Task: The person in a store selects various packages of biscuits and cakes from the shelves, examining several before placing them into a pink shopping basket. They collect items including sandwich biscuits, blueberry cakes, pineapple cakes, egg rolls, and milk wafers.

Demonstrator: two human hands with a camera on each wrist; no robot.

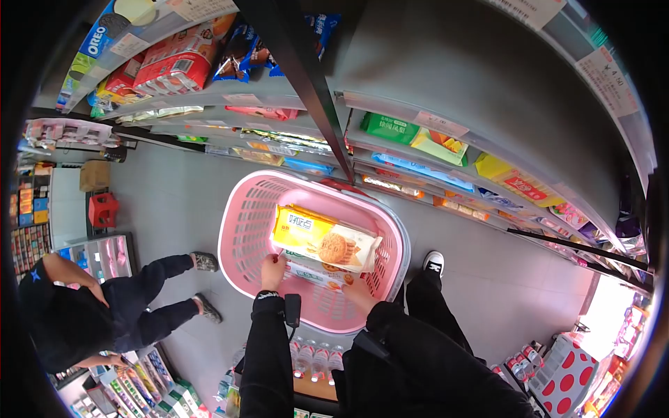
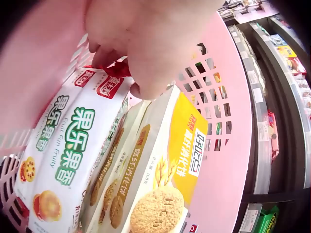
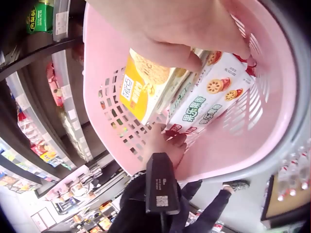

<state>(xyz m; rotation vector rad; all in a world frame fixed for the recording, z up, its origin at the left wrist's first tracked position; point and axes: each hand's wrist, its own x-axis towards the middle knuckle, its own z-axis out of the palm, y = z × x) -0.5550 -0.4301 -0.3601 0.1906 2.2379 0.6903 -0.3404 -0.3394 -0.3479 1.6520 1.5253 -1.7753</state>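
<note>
Between both hands, inside pink shopping basket (image 1: 240,230): yellow biscuit box (image 1: 324,240) lying flat on top of white biscuit pack (image 1: 313,275)
Left hand (image 1: 273,268): fingers curled, pinching red end of white biscuit pack, touching corner of yellow biscuit box
Right hand (image 1: 360,294): at opposite end, fingers curled over yellow biscuit box edge
Beyond hands: shelves (image 1: 418,150) of snack packets
Out past left hand: crouching person (image 1: 104,306) in dark clothes on floor
</note>
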